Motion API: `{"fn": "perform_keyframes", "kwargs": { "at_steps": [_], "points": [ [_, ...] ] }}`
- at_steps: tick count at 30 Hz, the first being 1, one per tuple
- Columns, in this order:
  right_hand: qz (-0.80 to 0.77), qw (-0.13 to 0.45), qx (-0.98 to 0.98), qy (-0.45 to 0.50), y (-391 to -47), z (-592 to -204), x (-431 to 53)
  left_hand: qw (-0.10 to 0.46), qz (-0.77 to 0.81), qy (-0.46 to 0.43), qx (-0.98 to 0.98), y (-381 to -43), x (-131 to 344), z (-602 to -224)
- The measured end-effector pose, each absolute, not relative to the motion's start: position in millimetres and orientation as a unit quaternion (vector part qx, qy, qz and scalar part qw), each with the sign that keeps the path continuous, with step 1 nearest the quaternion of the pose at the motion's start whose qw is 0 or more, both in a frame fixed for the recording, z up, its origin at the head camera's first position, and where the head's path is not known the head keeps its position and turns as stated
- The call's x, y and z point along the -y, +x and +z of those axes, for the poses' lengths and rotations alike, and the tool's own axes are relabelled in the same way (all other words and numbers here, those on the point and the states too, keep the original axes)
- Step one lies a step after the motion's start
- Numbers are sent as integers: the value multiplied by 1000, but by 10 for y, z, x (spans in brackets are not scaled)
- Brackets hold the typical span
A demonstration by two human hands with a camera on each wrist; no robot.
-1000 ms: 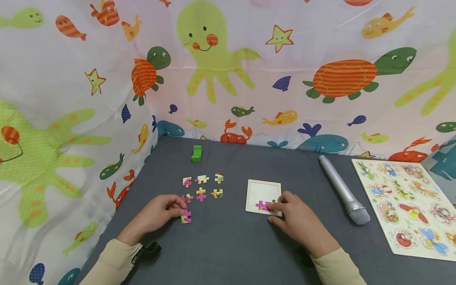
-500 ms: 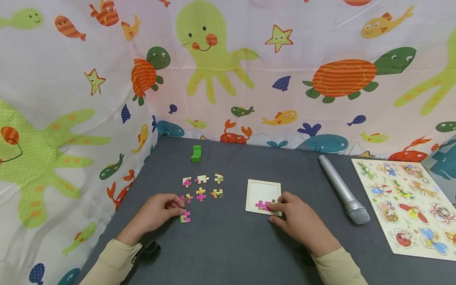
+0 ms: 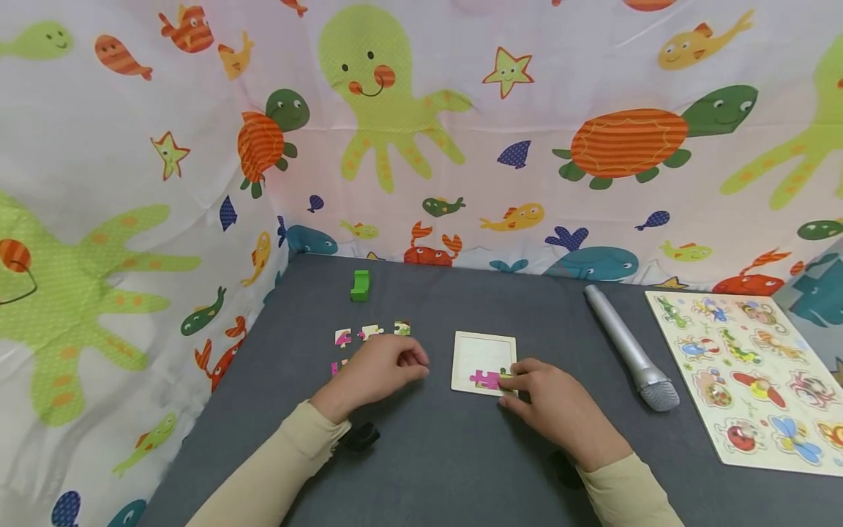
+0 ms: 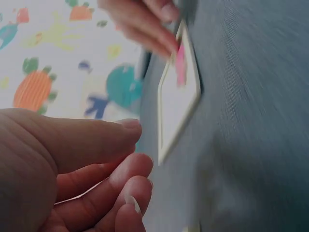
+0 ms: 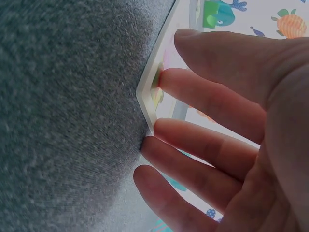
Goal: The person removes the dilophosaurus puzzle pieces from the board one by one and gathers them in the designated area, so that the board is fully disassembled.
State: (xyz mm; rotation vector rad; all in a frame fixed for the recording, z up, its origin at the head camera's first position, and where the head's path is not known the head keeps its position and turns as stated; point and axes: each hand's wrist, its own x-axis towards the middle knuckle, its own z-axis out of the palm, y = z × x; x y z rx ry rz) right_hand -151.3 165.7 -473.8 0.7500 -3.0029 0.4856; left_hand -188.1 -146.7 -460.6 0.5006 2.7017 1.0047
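Observation:
In the head view my left hand (image 3: 378, 369) is over the loose jigsaw pieces, left of a small wooden puzzle frame (image 3: 469, 352). Its fingers are loosely curled, the thumb close to the index finger. I see no piece between them in the left wrist view. My right hand (image 3: 560, 410) rests at the frame's near right corner. The fingers lie fairly straight, the index fingertip touching a yellow-green jigsaw piece (image 5: 157, 77). Beside that piece, inside the frame, lies a pink jigsaw piece (image 3: 485, 379). Other jigsaw pieces (image 3: 371, 331) lie behind my left hand, which hides some of them.
A green block (image 3: 360, 285) stands at the back left. To the right lie a silver microphone (image 3: 628, 344) and a large insect peg board (image 3: 757, 373). A curtain printed with sea animals (image 3: 441, 161) encloses the back and left of the grey table (image 3: 454, 468).
My left hand has left its spot at the nearest pink piece and moved right toward the frame; that piece is out of sight. My right hand stays at the frame. The view shifts slightly.

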Motion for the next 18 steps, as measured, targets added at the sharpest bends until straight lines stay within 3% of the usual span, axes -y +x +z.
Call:
{"fn": "perform_keyframes", "kwargs": {
  "at_steps": [8, 18],
  "points": [
    [165, 4, 956, 243, -1532, -4732, -1684, 142, 311, 219, -914, -2093, 707, -4711],
    [169, 14, 953, 252, -1532, -4735, -1706, 161, 287, 209, -921, -2170, 514, -4794]
  ]
}}
